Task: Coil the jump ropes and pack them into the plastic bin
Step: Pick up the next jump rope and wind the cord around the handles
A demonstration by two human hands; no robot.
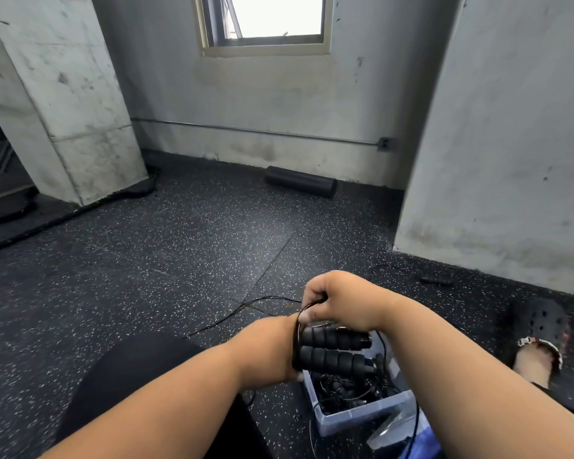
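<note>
Coiling a rope over the bin

Hiding most of its own fingers, the left hand (272,349) gripped two foam handles (335,349) side by side above the bin (362,415). The right hand (338,299) pinched a thin rope (269,301) loop — the cord trailed across the floor (179,243). The bin held a dark tangle of ropes (348,389), hard to separate; its near corner was cut off by the right arm.

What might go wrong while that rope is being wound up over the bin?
The loose cord trailing across the floor could snag or tangle as the right hand winds it. The two handles in the left hand might slip apart. The plastic bin already looks full of tangled ropes, so the coil may catch.
</note>
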